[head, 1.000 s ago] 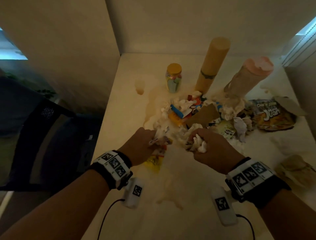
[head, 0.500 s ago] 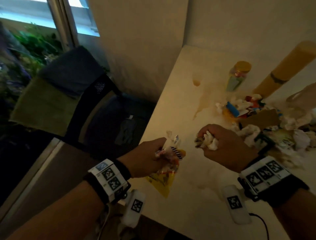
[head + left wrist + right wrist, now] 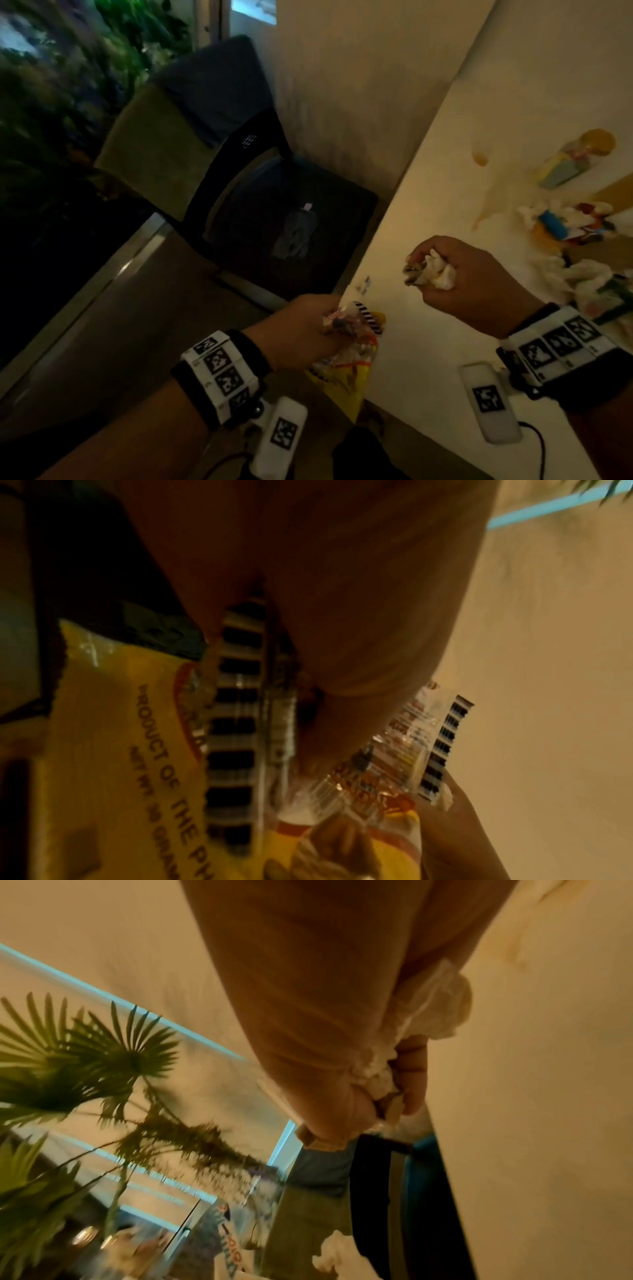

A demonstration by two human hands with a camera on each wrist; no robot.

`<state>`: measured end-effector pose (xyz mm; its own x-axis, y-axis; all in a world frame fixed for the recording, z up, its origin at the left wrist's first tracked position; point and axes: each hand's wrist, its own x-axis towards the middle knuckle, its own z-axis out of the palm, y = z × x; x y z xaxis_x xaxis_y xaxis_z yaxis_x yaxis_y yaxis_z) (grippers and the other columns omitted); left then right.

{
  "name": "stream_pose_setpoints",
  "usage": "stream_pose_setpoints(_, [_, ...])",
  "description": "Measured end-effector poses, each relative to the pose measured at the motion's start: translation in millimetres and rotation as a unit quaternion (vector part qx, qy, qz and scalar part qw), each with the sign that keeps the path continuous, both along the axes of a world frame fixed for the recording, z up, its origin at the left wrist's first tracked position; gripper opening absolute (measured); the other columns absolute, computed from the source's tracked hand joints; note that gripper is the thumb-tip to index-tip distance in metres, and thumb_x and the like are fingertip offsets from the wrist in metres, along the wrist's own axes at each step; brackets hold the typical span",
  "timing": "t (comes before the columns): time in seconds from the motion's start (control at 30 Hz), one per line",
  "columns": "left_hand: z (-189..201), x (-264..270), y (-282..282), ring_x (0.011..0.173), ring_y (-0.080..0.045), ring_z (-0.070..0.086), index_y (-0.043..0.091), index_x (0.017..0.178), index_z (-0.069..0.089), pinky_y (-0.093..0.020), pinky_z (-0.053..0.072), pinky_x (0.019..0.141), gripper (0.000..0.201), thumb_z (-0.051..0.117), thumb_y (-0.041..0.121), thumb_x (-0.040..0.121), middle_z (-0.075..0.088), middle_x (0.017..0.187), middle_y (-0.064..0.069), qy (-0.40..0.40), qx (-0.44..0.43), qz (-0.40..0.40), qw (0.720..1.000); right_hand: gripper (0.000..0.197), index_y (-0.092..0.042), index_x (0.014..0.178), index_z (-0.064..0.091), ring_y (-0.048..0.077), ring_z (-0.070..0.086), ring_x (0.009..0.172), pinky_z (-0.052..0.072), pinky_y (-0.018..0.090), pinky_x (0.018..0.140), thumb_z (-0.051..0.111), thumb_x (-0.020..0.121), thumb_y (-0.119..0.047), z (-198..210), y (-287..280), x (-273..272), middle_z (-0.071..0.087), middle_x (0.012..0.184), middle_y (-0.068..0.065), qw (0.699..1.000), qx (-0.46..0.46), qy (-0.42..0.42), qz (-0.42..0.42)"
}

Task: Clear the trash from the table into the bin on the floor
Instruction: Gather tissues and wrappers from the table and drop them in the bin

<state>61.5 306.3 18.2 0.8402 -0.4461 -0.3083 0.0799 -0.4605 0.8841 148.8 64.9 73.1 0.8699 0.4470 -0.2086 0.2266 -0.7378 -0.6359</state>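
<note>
My left hand (image 3: 308,329) hangs at the table's left edge and grips a bunch of snack wrappers (image 3: 346,363), a yellow one (image 3: 113,750) hanging below a striped clear one (image 3: 236,723). My right hand (image 3: 455,274) is over the table (image 3: 428,394) and is clenched round crumpled white tissues (image 3: 435,270), also seen bulging from the fist (image 3: 431,1010). The dark bin (image 3: 284,226) stands on the floor left of the table, with a pale scrap inside. More trash (image 3: 575,246) lies in a heap at the table's right.
A jar with a yellow lid (image 3: 575,157) stands at the back right by a brown spill stain (image 3: 479,159). A chair draped with green and dark cloth (image 3: 178,137) sits behind the bin. A small scrap (image 3: 364,284) lies near the table edge. Plants fill the far left.
Both hands have carried their handfuls leftward from the heap toward the table's left edge. My head has turned left, bringing the bin and chair into fuller view.
</note>
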Motion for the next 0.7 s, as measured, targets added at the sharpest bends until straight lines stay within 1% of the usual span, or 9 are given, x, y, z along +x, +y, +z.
stream_pose_setpoints(0.1, [-1,-42,64,0.101,0.003,0.064,0.023,0.115,0.068,-0.018,0.052,0.088,0.029,0.070,0.014,0.087,0.070,0.109,0.013,0.069,-0.057,0.114,0.989,0.038,-0.032,0.092,0.060,-0.001,0.059,0.087,0.046,0.011,0.068,0.074,0.067,-0.007,-5,66,-8,0.063,0.091,-0.013,0.997,0.014,0.033,0.064])
stream_pose_setpoints(0.17, [-7,-78,104,0.097,0.004,0.066,0.032,0.106,0.067,-0.016,0.053,0.083,0.027,0.070,0.012,0.087,0.071,0.103,0.022,0.096,-0.059,0.184,0.976,0.039,-0.029,0.095,0.061,-0.001,0.059,0.089,0.047,0.010,0.072,0.074,0.065,-0.009,-18,121,-20,0.063,0.095,-0.011,0.989,0.023,0.058,0.133])
stream_pose_setpoints(0.27, [-31,-140,162,0.094,0.001,0.067,0.032,0.104,0.066,-0.017,0.055,0.079,0.025,0.069,0.013,0.088,0.072,0.101,0.018,0.151,-0.067,0.275,0.947,0.038,-0.025,0.096,0.061,0.007,0.059,0.089,0.051,0.025,0.078,0.075,0.066,-0.007,-62,217,-57,0.060,0.099,-0.007,0.964,0.002,0.098,0.247])
stream_pose_setpoints(0.33, [-64,-184,192,0.092,0.002,0.068,0.026,0.102,0.067,-0.014,0.053,0.075,0.023,0.070,0.010,0.086,0.073,0.096,0.018,0.171,-0.068,0.344,0.921,0.033,-0.022,0.097,0.061,0.012,0.058,0.090,0.049,0.028,0.080,0.071,0.070,-0.006,-104,271,-90,0.059,0.099,-0.004,0.945,-0.030,0.112,0.304])
stream_pose_setpoints(0.4, [-106,-222,214,0.094,-0.003,0.069,0.024,0.101,0.069,-0.019,0.054,0.080,0.021,0.073,0.012,0.084,0.074,0.097,0.010,0.196,-0.063,0.411,0.888,0.024,-0.016,0.095,0.063,0.020,0.058,0.088,0.047,0.030,0.078,0.064,0.072,-0.009,-153,310,-124,0.058,0.096,0.000,0.931,-0.048,0.112,0.344])
stream_pose_setpoints(0.47, [-156,-253,229,0.097,-0.009,0.068,0.028,0.097,0.071,-0.032,0.055,0.090,0.021,0.079,0.033,0.077,0.073,0.102,0.004,0.231,-0.060,0.462,0.854,0.022,-0.013,0.092,0.064,0.023,0.058,0.085,0.042,0.027,0.074,0.058,0.071,-0.013,-206,331,-153,0.056,0.092,0.000,0.913,-0.051,0.117,0.388])
stream_pose_setpoints(0.57, [-236,-280,240,0.098,-0.010,0.068,0.029,0.102,0.070,-0.042,0.054,0.092,0.047,0.070,0.059,0.067,0.072,0.104,0.005,0.248,-0.061,0.512,0.820,0.028,-0.020,0.108,0.059,0.002,0.046,0.090,0.032,0.008,0.068,0.058,0.080,-0.015,-275,348,-182,0.049,0.100,-0.011,0.883,-0.085,0.129,0.444])
stream_pose_setpoints(0.63, [-286,-286,243,0.093,-0.006,0.068,0.029,0.101,0.070,-0.039,0.056,0.089,0.037,0.068,0.053,0.073,0.072,0.100,0.007,0.256,-0.051,0.524,0.811,0.030,-0.031,0.107,0.056,-0.016,0.043,0.076,0.033,0.002,0.058,0.056,0.083,-0.013,-314,356,-192,0.044,0.092,-0.021,0.888,-0.063,0.151,0.429])
stream_pose_setpoints(0.7, [-329,-286,247,0.085,-0.001,0.066,0.031,0.091,0.069,-0.023,0.057,0.080,0.010,0.070,0.038,0.084,0.071,0.091,0.010,0.264,-0.065,0.532,0.802,0.034,-0.038,0.090,0.055,-0.018,0.046,0.071,0.035,-0.001,0.053,0.064,0.072,-0.010,-353,364,-195,0.039,0.080,-0.026,0.876,-0.058,0.180,0.444])
